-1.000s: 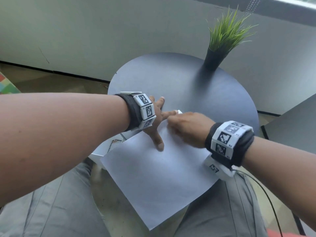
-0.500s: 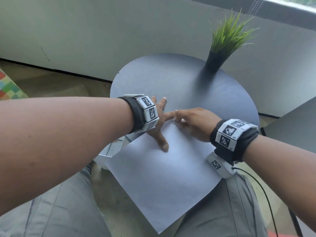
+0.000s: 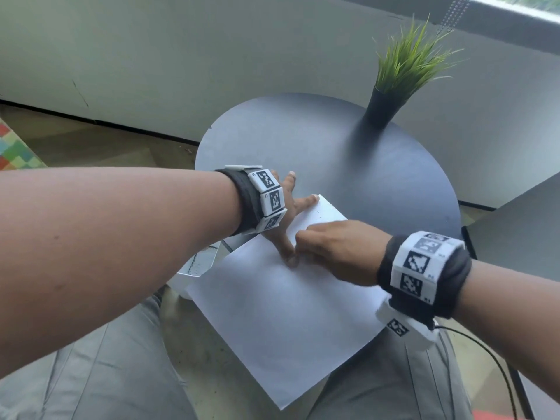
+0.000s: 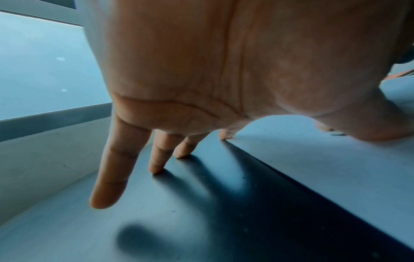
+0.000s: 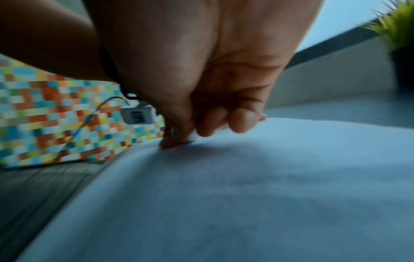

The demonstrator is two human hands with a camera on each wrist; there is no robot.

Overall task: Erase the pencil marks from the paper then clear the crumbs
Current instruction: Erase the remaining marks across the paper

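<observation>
The paper (image 3: 281,301) lies on the round dark tabletop (image 3: 348,165), turned corner-on, its near corner hanging out past the tabletop's edge above the person's grey-trousered knees (image 3: 391,389). The left hand (image 3: 285,219) is spread flat, fingers straight and apart: the thumb and the forefinger press on the sheet near its far corner, while in the left wrist view the other fingertips (image 4: 156,170) touch the bare dark surface just beside the paper's edge (image 4: 336,168). The right hand (image 3: 330,247) sits on the sheet just beside the left thumb, its grip curled tight, thumb and fingers (image 5: 210,124) pinched on a small white eraser (image 5: 193,136) (only a sliver of it shows between thumb and fingers, and that view is blurred) whose lower end meets the paper (image 5: 246,195). A few faint dark specks lie on the sheet near the far corner (image 3: 318,212); whether they are pencil marks or crumbs cannot be told. A potted grass-like plant (image 3: 403,71) stands at the far right rim of the tabletop, well apart from the hands. Both wrists carry black bands with white marker tiles (image 3: 415,268), and a thin cable (image 3: 485,353) trails from the right one
</observation>
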